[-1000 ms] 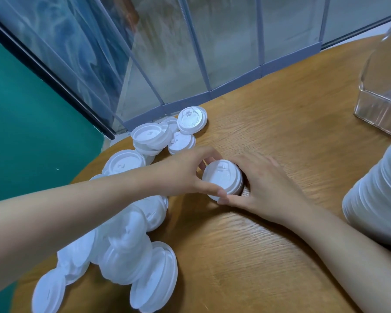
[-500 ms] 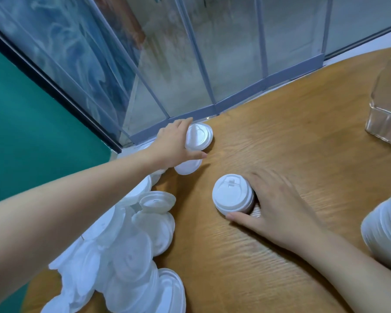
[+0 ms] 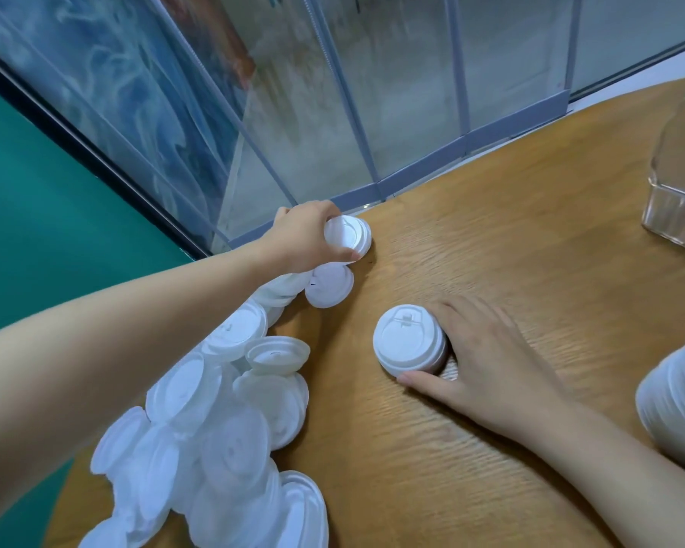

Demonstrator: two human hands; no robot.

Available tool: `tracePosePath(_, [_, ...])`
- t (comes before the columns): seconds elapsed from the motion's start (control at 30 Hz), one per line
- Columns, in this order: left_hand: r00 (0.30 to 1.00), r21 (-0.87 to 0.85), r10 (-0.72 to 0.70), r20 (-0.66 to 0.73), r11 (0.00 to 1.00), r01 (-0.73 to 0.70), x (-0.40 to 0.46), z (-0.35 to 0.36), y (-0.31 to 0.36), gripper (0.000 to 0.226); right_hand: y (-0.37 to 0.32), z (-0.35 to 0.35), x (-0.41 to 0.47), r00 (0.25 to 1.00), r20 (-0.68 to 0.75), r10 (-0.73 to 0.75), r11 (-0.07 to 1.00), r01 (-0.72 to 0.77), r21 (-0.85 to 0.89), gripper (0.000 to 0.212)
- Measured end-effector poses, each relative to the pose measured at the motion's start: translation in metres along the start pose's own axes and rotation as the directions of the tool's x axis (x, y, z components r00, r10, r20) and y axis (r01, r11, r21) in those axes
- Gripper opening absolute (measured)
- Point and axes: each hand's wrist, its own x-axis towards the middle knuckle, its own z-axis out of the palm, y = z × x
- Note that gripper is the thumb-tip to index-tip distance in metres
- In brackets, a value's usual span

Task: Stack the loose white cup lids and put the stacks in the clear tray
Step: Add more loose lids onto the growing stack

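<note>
Reaching: left hand is out at the far table edge, fingers curled over a small clump of lids, thumb pinching its near rim. Prob. the next pickup for the stack.
Bracing: right hand has thumb and fingers spread round the short stack, hugging its right side. Looks like it's holding the stack steady as a landing spot; can't tell if the fingers truly squeeze or just rest against it.
Stack axis: upright, short axis vertical, tops up, sip tab toward the far side, away from the thumb.
Gripped lids: tops up too, tilted a bit, overlapping w/ rims offset, not nested square yet.
Loose pile: under and beside the left forearm, lids lying every which way, some flat, some on edge, one bottom up.
Single lid: just below the left thumb, flat.
Clear tray: well beyond the right fingertips, far right. No lids seen in the visible part.
Tall stack: right of the right wrist, leaning.
Table: wood, round edge.
</note>
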Motion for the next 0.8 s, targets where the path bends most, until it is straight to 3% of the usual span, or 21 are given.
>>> tracePosePath(0.2, [0.988,-0.232,0.142,0.064,0.965,-0.124,-0.061,-0.034,0.026,0.068,-0.001,-0.002,0.001,0.999,0.037,0.024,1.0,-0.024,-0.01,0.076])
tracePosePath(0.37, [0.944,-0.293,0.269,0.192,0.934,-0.207,-0.1,-0.02,0.051,0.068,-0.001,-0.003,0.004,0.999,0.039,0.037,0.999,-0.037,0.003,0.078])
tracePosePath(0.67, [0.938,-0.344,0.279,0.204,0.918,-0.199,-0.104,0.008,0.058,0.064,-0.004,-0.004,0.001,0.999,-0.004,0.046,0.999,-0.045,0.013,0.078])
tracePosePath(0.8, [0.938,-0.334,0.277,0.21,0.922,-0.197,-0.102,0.012,0.057,0.067,-0.003,-0.005,0.002,0.995,0.038,0.092,0.996,-0.093,0.014,0.104])
